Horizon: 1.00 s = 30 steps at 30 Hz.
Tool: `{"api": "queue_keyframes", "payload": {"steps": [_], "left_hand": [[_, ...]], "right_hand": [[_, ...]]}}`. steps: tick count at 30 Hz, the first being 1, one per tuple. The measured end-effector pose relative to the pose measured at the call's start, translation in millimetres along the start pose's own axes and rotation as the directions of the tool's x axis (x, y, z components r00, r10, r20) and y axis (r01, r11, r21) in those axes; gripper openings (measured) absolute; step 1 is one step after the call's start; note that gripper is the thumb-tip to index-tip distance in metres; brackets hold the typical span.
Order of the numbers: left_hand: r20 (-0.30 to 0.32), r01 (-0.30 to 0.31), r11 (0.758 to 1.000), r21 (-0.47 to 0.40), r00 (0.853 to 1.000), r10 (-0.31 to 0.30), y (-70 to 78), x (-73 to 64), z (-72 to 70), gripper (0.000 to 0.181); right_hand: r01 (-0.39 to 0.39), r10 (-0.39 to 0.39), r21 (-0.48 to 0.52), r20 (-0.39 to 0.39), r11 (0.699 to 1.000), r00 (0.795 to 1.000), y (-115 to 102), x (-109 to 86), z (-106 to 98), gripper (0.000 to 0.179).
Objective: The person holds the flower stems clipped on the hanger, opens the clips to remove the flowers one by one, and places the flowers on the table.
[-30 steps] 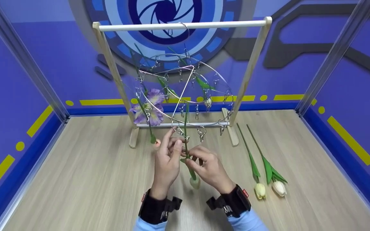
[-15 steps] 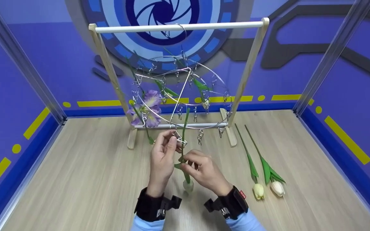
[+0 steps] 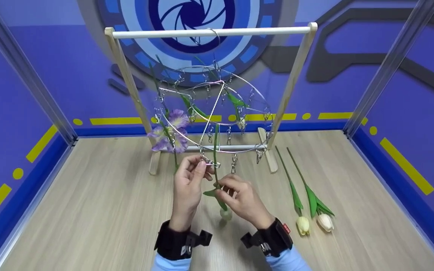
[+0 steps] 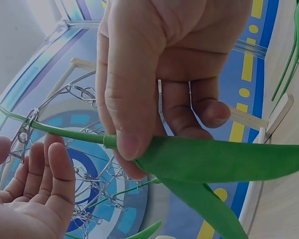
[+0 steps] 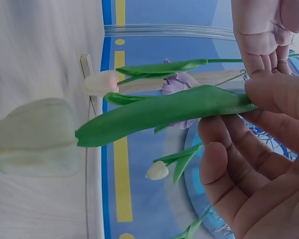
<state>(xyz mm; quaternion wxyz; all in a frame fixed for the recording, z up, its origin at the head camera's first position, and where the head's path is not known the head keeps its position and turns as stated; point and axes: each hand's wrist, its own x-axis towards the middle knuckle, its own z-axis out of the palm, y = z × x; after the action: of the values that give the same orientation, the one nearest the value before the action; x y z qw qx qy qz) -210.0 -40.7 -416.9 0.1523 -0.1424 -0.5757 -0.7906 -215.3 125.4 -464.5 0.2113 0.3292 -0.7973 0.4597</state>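
Note:
A pale tulip (image 3: 226, 214) hangs head down, its green stem (image 3: 215, 145) rising in front of a round wire hanger (image 3: 236, 151) with metal clips. My right hand (image 3: 245, 197) pinches the stem at the base of the leaves. In the right wrist view, the long leaf (image 5: 154, 117) runs from those fingers toward the pale bloom (image 5: 37, 137). My left hand (image 3: 188, 184) holds a metal clip (image 3: 217, 165) at the front of the hanger between thumb and fingers. The left wrist view shows the stem crossing this clip (image 4: 24, 134).
A wooden rack (image 3: 303, 71) carries the hanger. On it hang a purple iris-like flower (image 3: 177, 131), a white tulip (image 3: 242, 123) and other green stems. Two tulips, one yellowish (image 3: 303, 226) and one white (image 3: 325, 223), lie on the table at the right. Patterned walls enclose the table.
My left hand's fingers have drawn in around the clip, which has turned sideways by the stem. Both hands have shifted slightly left, and the right still pinches the tulip's stem.

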Motion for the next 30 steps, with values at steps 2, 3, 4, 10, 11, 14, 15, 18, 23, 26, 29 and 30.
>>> {"api": "queue_keyframes", "payload": {"steps": [2,3,4,10,11,14,15,18,23,26,29,30], "left_hand": [[0.000,0.003,1.000,-0.003,1.000,-0.003,-0.2,0.0,-0.2,0.016],[0.002,0.000,1.000,-0.003,1.000,0.000,-0.4,0.0,-0.3,0.016],[0.003,-0.003,1.000,-0.001,1.000,0.003,-0.5,-0.1,-0.4,0.016],[0.018,-0.045,0.998,0.040,0.999,0.045,-2.0,-1.0,-0.5,0.014],[0.019,-0.053,0.998,0.045,0.998,0.052,-2.5,-0.9,-0.5,0.014],[0.010,-0.073,0.996,0.051,0.997,0.072,-3.9,-0.2,-0.2,0.014],[0.006,-0.080,0.995,0.053,0.997,0.080,-4.1,0.0,-0.1,0.014],[-0.005,-0.101,0.993,0.060,0.995,0.101,-4.4,0.5,-0.5,0.013],[-0.020,-0.111,0.991,0.079,0.993,0.113,-4.3,0.5,-1.2,0.014],[-0.032,-0.111,0.990,0.089,0.993,0.114,-4.1,0.1,-0.9,0.014],[-0.045,-0.119,0.989,0.092,0.991,0.123,-4.6,-0.3,-0.6,0.013],[-0.048,-0.124,0.988,0.095,0.991,0.128,-5.2,-0.3,-0.7,0.012]], "right_hand": [[-0.006,0.006,-0.002,-0.002,1.000,1.000,0.3,-0.2,-0.5,0.011],[-0.007,0.007,-0.005,-0.004,1.000,1.000,0.3,-0.2,-0.9,0.011],[-0.007,0.007,-0.009,-0.005,1.000,1.000,0.4,-0.3,-1.2,0.011],[-0.024,0.024,-0.030,-0.002,0.999,1.000,0.3,-0.8,-3.3,0.010],[-0.027,0.027,-0.030,0.000,0.999,1.000,0.4,-1.0,-3.6,0.010],[-0.027,0.027,-0.030,0.001,0.999,1.000,0.6,-1.0,-4.8,0.010],[-0.022,0.022,-0.035,-0.001,0.999,1.000,0.9,-1.0,-5.1,0.011],[-0.005,0.005,-0.041,-0.006,0.999,1.000,1.1,-0.4,-6.0,0.010],[-0.006,0.006,-0.040,0.003,0.999,1.000,0.9,0.0,-7.2,0.009],[-0.020,0.020,-0.038,0.014,0.999,1.000,0.8,-0.3,-8.1,0.009],[-0.019,0.020,-0.028,0.020,0.999,1.000,0.6,-0.1,-8.9,0.009],[-0.016,0.016,-0.023,0.021,1.000,1.000,0.6,0.0,-9.1,0.009]]}}
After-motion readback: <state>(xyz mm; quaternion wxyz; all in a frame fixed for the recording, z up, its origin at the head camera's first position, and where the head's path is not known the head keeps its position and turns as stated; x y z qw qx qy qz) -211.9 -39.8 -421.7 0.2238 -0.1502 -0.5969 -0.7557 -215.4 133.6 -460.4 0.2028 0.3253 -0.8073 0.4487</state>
